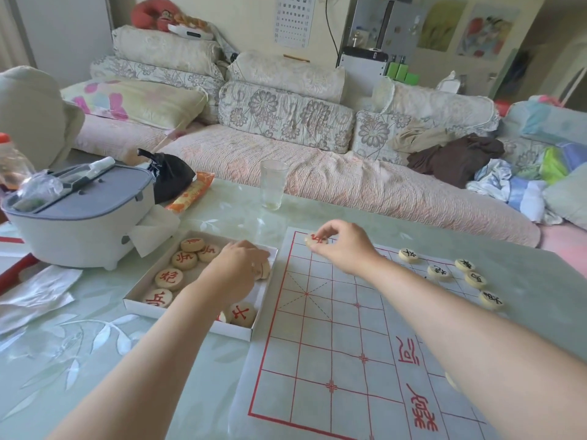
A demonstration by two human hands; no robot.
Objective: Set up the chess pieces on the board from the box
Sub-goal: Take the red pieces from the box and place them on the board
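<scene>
Right hand (pixel 344 247) pinching red piece (pixel 315 240), board (pixel 317 344) corner — left hand (pixel 236 265) gripping second piece (pixel 264 270), in box (pixel 190 316)

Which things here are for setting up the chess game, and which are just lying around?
For the game: paper chess board, white box, red-lettered pieces in it, black-lettered pieces on the board, red-lettered piece pinched by the right hand.

Just lying about: drinking glass, grey-lidded container, black bag, orange packet.

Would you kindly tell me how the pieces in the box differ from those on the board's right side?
The boxed pieces carry red characters; the board pieces carry black ones. The boxed pieces lie clustered inside the white box; the board pieces sit spaced apart on the board. Both are round, pale discs.
</scene>
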